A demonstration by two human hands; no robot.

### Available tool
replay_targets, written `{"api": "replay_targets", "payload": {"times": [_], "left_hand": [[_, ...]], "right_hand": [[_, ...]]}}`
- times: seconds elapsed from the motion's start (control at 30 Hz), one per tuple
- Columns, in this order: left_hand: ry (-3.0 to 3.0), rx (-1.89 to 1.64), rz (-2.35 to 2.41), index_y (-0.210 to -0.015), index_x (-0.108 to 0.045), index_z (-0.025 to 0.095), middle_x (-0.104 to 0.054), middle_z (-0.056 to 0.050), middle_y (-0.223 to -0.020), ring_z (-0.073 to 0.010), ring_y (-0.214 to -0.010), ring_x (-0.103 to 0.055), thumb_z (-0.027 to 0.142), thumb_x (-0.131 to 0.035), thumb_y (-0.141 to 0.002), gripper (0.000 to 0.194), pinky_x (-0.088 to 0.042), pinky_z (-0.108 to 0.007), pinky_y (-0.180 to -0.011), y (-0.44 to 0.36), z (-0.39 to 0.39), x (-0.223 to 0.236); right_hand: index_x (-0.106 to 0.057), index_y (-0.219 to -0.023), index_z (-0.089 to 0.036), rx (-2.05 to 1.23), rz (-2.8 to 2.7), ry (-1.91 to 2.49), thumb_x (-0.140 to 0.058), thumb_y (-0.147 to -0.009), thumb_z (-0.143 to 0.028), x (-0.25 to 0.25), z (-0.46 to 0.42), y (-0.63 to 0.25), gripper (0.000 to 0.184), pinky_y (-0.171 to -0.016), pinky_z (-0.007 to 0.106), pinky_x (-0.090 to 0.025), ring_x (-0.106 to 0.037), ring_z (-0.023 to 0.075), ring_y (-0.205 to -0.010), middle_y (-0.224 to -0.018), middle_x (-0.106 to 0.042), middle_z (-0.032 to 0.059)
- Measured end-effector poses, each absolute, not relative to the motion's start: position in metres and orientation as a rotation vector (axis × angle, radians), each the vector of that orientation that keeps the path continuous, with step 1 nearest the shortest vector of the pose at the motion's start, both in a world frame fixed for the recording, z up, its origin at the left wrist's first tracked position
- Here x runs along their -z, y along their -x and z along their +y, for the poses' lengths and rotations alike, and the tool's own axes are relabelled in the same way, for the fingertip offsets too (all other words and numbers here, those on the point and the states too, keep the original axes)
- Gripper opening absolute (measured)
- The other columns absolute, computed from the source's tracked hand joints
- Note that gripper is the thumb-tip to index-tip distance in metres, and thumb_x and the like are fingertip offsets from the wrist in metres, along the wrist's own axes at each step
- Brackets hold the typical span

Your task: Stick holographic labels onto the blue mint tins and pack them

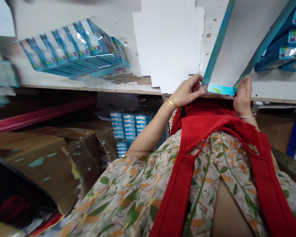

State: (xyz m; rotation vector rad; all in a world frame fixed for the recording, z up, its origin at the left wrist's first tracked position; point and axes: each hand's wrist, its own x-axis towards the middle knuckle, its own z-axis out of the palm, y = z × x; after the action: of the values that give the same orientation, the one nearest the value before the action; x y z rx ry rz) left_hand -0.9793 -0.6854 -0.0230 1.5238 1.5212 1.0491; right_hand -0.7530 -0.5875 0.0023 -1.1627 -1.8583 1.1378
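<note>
A shallow cardboard tray (241,42), white inside with blue walls, lies at the table's front edge, its far part cut off by the picture's top. My left hand (188,90) pinches the near left corner, where a small flap shows. At the near right corner, my right hand (243,95) grips the wall with the thumb up against it; some of its fingers are hidden. Between the hands the short front wall, blue with a green print, stands up. Left of the tray is a stack of white card sheets (169,46), close beyond my left hand.
A clear-wrapped pack of blue boxes (76,49) lies on the table (123,13) at left. More blue boxes (286,49) stand right of the tray. Below the table are stacked small blue boxes (130,126), brown cartons (39,158) and a pink bar (44,113).
</note>
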Motion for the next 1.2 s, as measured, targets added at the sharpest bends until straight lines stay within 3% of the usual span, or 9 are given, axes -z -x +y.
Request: {"api": "replay_targets", "payload": {"times": [0.13,0.23,0.33,0.43,0.7,0.83,1.03,1.2], "left_hand": [[-1.627,-1.335,1.826,-0.114,-0.052,0.021,-0.065,-0.012,-0.109,-0.0218,-0.103,-0.063,0.041,-0.047,-0.1,0.024,-0.054,-0.039,-0.085,0.963,-0.697,-0.002],[-1.888,-1.117,1.762,-0.108,-0.054,0.021,-0.066,-0.01,-0.105,-0.0226,-0.103,-0.063,0.031,-0.041,-0.103,0.018,-0.054,-0.04,-0.089,0.954,-0.696,-0.015],[-1.933,-0.696,1.781,-0.119,-0.055,0.017,-0.064,-0.013,-0.118,-0.0281,-0.113,-0.061,0.029,-0.049,-0.099,0.024,-0.05,-0.044,-0.098,0.948,-0.687,-0.016],[-1.874,-0.538,1.845,-0.125,-0.054,0.015,-0.062,-0.016,-0.124,-0.0321,-0.118,-0.058,0.028,-0.056,-0.095,0.033,-0.048,-0.046,-0.102,0.944,-0.678,-0.012],[-1.796,-0.394,1.791,-0.128,-0.056,0.011,-0.066,-0.018,-0.119,-0.0335,-0.116,-0.059,0.023,-0.059,-0.091,0.039,-0.048,-0.047,-0.101,0.93,-0.676,-0.013],[-1.803,-0.338,1.843,-0.123,-0.06,0.012,-0.064,-0.019,-0.123,-0.0323,-0.114,-0.061,0.025,-0.057,-0.094,0.032,-0.051,-0.045,-0.094,0.927,-0.679,-0.014],[-1.816,-0.316,1.775,-0.116,-0.064,0.014,-0.058,-0.018,-0.132,-0.0272,-0.103,-0.066,0.026,-0.065,-0.09,0.029,-0.052,-0.039,-0.084,0.932,-0.68,-0.013],[-1.776,-0.275,1.744,-0.117,-0.062,0.013,-0.059,-0.018,-0.13,-0.0289,-0.108,-0.065,0.027,-0.065,-0.091,0.03,-0.051,-0.038,-0.086,0.932,-0.682,-0.014]], "right_hand": [[-0.049,-0.139,-0.031,-1.046,-1.99,0.996,-0.036,-0.095,-0.073,-0.001,-0.591,0.755,0.062,-0.124,0.055,-0.035,-0.051,0.0258,-0.14,-0.143,-0.055,0.0058],[-0.046,-0.141,-0.03,-1.055,-2.036,0.987,-0.038,-0.095,-0.073,0.0,-0.594,0.758,0.063,-0.122,0.057,-0.038,-0.052,0.0277,-0.137,-0.142,-0.055,0.0073],[-0.041,-0.145,-0.03,-1.064,-2.102,0.943,-0.039,-0.095,-0.071,0.004,-0.597,0.76,0.064,-0.122,0.055,-0.039,-0.052,0.028,-0.136,-0.144,-0.053,0.0088],[-0.037,-0.147,-0.031,-1.063,-2.154,0.895,-0.039,-0.095,-0.07,0.012,-0.599,0.758,0.065,-0.12,0.056,-0.041,-0.052,0.0291,-0.135,-0.144,-0.051,0.0092],[-0.037,-0.144,-0.026,-1.052,-2.188,0.954,-0.041,-0.097,-0.065,0.021,-0.606,0.755,0.062,-0.117,0.052,-0.044,-0.054,0.0273,-0.131,-0.139,-0.053,0.0124],[-0.042,-0.143,-0.026,-1.167,-2.156,1.019,-0.04,-0.095,-0.071,0.021,-0.6,0.756,0.066,-0.119,0.054,-0.041,-0.05,0.0288,-0.137,-0.137,-0.055,0.0105],[-0.048,-0.137,-0.027,-1.293,-2.082,1.105,-0.04,-0.093,-0.074,0.025,-0.601,0.756,0.064,-0.115,0.051,-0.047,-0.06,0.0242,-0.122,-0.125,-0.063,0.0069],[-0.05,-0.134,-0.026,-1.296,-2.04,1.124,-0.042,-0.093,-0.073,0.03,-0.605,0.758,0.063,-0.115,0.049,-0.047,-0.061,0.0236,-0.122,-0.124,-0.063,0.0068]]}}
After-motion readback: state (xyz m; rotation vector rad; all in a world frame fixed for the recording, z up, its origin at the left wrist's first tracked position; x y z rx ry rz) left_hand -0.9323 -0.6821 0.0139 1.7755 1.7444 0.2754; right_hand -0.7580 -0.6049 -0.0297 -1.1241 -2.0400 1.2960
